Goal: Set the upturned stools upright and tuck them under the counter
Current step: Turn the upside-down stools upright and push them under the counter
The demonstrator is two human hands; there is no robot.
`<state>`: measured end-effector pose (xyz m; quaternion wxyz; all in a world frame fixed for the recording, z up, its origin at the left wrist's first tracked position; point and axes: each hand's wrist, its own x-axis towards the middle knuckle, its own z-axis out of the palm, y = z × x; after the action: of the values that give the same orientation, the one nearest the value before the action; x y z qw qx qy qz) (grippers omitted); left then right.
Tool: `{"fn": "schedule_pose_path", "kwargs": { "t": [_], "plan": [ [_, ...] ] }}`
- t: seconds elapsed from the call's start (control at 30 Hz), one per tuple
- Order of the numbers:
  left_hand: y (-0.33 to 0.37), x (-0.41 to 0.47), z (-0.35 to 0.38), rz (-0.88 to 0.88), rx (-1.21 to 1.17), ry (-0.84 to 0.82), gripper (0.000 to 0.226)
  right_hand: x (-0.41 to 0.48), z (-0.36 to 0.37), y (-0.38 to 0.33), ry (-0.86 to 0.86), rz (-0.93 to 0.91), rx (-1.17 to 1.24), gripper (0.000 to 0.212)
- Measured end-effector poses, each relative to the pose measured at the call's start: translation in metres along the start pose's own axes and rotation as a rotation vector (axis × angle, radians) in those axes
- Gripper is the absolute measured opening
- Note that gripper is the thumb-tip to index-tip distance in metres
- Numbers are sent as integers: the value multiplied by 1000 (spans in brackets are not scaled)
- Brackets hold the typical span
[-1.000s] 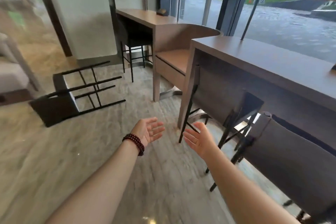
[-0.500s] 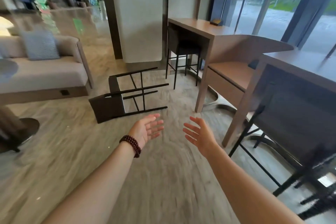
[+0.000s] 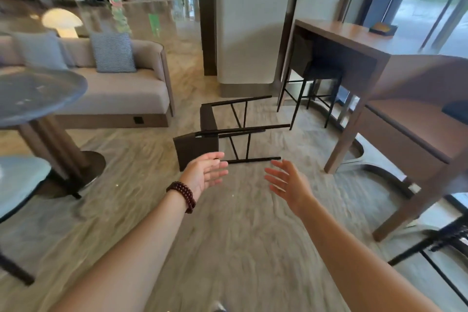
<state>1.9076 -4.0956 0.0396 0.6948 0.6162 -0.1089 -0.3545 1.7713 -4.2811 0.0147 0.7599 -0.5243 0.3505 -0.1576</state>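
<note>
A dark stool (image 3: 200, 144) with thin black metal legs lies on its side on the marble floor, seat to the left, legs pointing right. My left hand (image 3: 206, 172), with a dark bead bracelet at the wrist, reaches out open just in front of the seat. My right hand (image 3: 287, 182) is open too, palm facing left, a little short of the nearest leg. Neither hand touches the stool. Another stool (image 3: 314, 78) stands upright under the wooden counter (image 3: 354, 38) at the back right.
A beige sofa (image 3: 114, 94) with cushions stands at the left behind a round grey pedestal table (image 3: 35, 94). A white pillar (image 3: 250, 20) rises behind the fallen stool. A lower bench (image 3: 405, 119) joins the counter at the right. Black stool legs (image 3: 435, 248) show at the right edge.
My view has swung left and come closer to the fallen stool, which now lies straight ahead. Both hands stay open and have risen towards it.
</note>
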Motion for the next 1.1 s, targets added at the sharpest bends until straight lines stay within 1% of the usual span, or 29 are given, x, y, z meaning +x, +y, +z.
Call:
{"fn": "schedule_pose_path", "kwargs": {
  "t": [0.3,0.53,0.7,0.93,1.1],
  "plan": [
    [49,159,-92,-33,-11,96,22,171,117,-20,-35,88,3,30],
    [73,264,-159,-87,-47,176,24,274,192,-29,-32,144,-53,23],
    [86,343,-213,-141,-31,185,26,353,251,-23,-8,198,-57,25],
    [107,477,-297,-200,-3,179,28,470,338,-20,61,222,-57,26],
    [108,556,-344,-258,15,200,23,542,385,-8,77,235,-156,26]
  ]
}}
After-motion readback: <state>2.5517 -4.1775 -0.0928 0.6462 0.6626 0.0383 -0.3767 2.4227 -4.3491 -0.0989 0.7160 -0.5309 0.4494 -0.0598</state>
